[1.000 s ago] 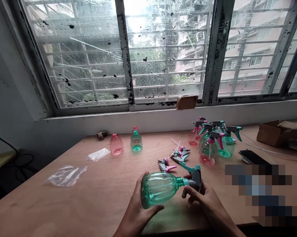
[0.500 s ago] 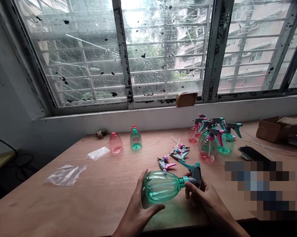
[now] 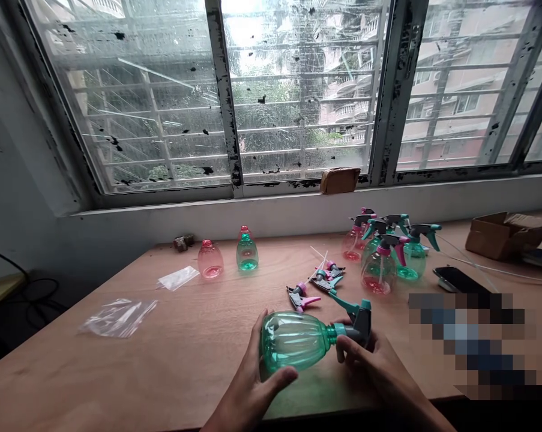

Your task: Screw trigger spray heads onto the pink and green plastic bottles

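A clear green spray bottle [image 3: 295, 341] lies sideways above the near edge of the table, its base to the left. My left hand [image 3: 257, 378] is wrapped round the bottle's body, thumb along the near side. At the neck, my right hand [image 3: 370, 360] grips the collar of the grey and teal spray head [image 3: 361, 321] with thumb and fingers; some of those fingers are hidden. Just beyond lie several loose spray heads [image 3: 301, 297] in pink and teal, with thin tubes.
Several bottles with spray heads [image 3: 379, 276] stand at the right. Headless pink [image 3: 210, 264] and green bottles [image 3: 247, 255] stand at the back left, near plastic bags [image 3: 120, 317]. A phone [image 3: 462, 281] and a cardboard box [image 3: 500, 237] lie right.
Both hands hold the same bottle as before. The spray head has shifted slightly to the right and down, and the left thumb has moved slightly left.
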